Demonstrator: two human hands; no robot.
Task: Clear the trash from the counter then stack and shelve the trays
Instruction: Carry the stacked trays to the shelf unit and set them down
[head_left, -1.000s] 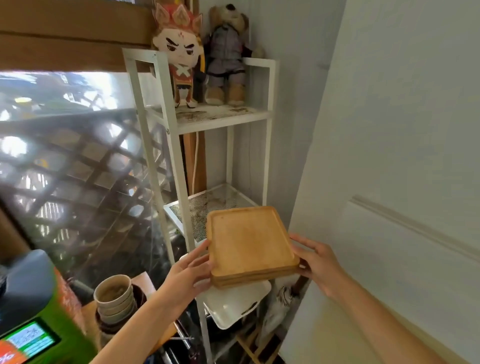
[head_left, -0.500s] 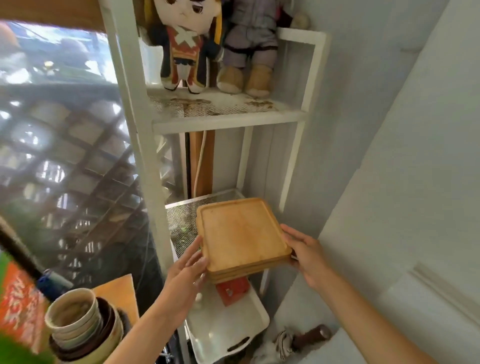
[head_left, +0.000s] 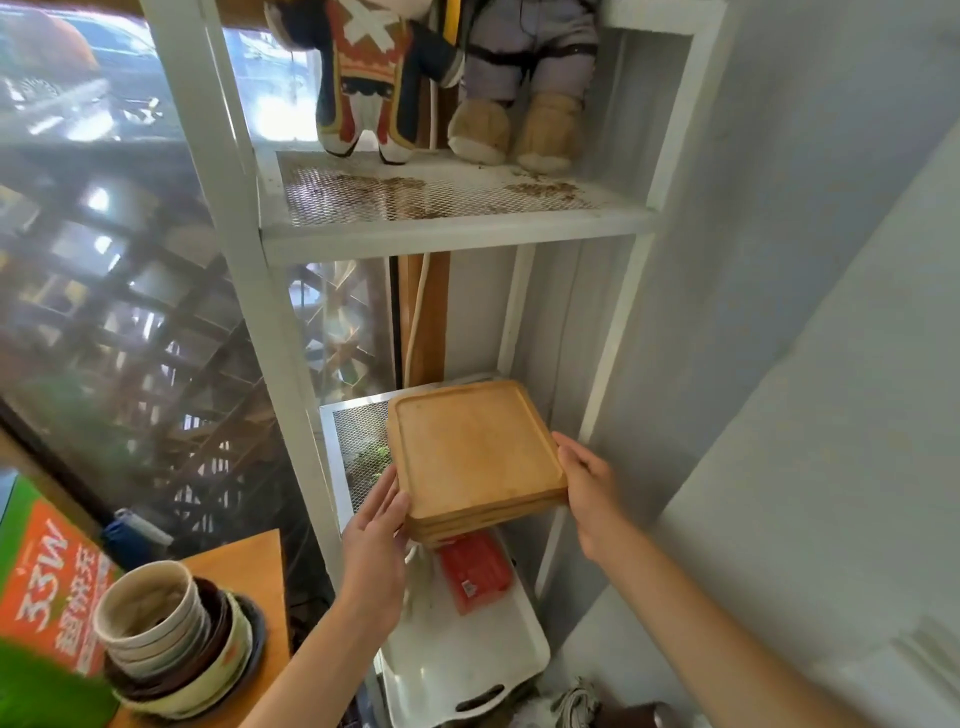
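A stack of square wooden trays (head_left: 475, 452) sits level over the middle mesh shelf (head_left: 358, 441) of a white metal rack (head_left: 249, 249), its far part inside the rack and its near edge sticking out past the shelf front. My left hand (head_left: 382, 519) grips the stack's near left corner. My right hand (head_left: 587, 488) holds its right edge. Whether the stack rests on the mesh or hangs just above it is hidden.
Two plush dolls (head_left: 441, 78) stand on the upper shelf. Below lies a white plastic tray (head_left: 467, 654) with a red packet (head_left: 475, 571). Stacked bowls (head_left: 171, 639) sit on a wooden counter corner (head_left: 249, 561) at lower left. A grey wall (head_left: 805, 364) closes the right side.
Both hands have carried the tray stack forward and up into the rack's middle shelf opening. The view has closed in on the rack.
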